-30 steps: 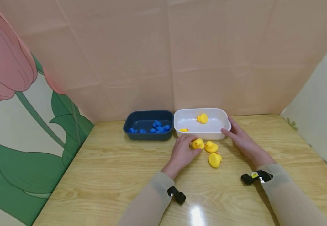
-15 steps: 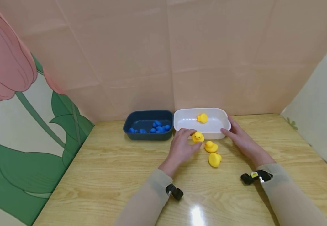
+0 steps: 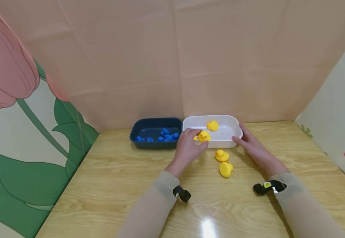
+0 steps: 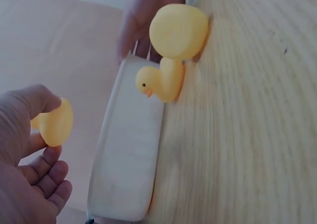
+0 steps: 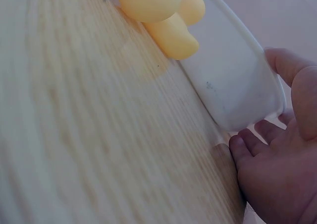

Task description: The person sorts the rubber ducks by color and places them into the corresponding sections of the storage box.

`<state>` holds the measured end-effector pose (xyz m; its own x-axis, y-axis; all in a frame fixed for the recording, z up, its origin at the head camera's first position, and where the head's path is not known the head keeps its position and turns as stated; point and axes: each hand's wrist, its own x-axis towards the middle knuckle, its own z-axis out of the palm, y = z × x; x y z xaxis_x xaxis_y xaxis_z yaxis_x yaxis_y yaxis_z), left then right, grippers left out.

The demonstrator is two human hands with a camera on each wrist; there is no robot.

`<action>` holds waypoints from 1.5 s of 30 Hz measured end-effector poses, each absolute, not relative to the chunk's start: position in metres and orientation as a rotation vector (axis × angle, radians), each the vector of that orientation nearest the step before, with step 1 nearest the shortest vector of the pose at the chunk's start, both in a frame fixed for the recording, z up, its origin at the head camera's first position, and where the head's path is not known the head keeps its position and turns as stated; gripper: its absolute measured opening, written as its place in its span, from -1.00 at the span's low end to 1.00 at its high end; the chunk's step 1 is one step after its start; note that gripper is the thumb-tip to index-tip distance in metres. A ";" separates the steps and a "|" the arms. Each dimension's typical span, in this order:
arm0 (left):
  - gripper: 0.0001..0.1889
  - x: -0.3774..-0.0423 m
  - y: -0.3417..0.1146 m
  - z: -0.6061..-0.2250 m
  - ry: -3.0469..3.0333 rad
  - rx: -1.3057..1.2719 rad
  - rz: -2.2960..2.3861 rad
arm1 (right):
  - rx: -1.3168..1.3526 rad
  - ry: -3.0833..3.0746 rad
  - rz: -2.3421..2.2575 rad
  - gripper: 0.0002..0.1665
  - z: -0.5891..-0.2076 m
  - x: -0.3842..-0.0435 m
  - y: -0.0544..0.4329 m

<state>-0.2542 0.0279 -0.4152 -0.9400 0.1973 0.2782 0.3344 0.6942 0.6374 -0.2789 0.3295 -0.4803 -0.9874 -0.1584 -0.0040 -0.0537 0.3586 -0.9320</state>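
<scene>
Between thumb and fingertips, my left hand (image 3: 187, 148) pinches a yellow rubber duck (image 3: 204, 136), raised over the front rim of a white tray (image 3: 221, 144). The left wrist view shows this held duck (image 4: 57, 122) from its flat base. My right hand (image 3: 256, 151) holds the tray's right end, its thumb at the rim and its fingers against the outer wall (image 5: 237, 85). Inside the tray lies one duck (image 3: 212, 125); a bit of another duck (image 3: 195, 138) shows beside my left hand, mostly hidden. Two ducks stay on the table: one upright (image 3: 221, 155), one tipped over (image 3: 226, 169).
A dark blue tray (image 3: 155, 145) stands at the left of the white one, with several small blue objects (image 3: 167, 135) in it. Both trays stand near the back of the wooden table (image 3: 101, 191), before a pinkish cloth backdrop (image 3: 130, 66).
My left hand has lifted the duck off the table and moved it up and slightly left, to above the white tray's front rim. The right hand has kept its hold on the tray.
</scene>
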 end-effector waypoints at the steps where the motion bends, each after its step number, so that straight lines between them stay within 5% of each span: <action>1: -0.47 -0.256 0.028 -0.414 -2.717 -0.421 -1.073 | -0.199 2.513 -1.717 0.23 -0.480 -0.278 0.329; 45: -0.44 -0.303 0.031 -0.429 -2.592 -0.418 -0.928 | -0.182 2.514 -1.734 0.20 -0.486 -0.280 0.332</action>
<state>-0.3032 0.0310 -0.4292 -0.8933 0.1544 0.4221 0.3872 0.7413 0.5482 -0.2799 0.3316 -0.4855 -0.9896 -0.1440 -0.0001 -0.0511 0.3515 -0.9348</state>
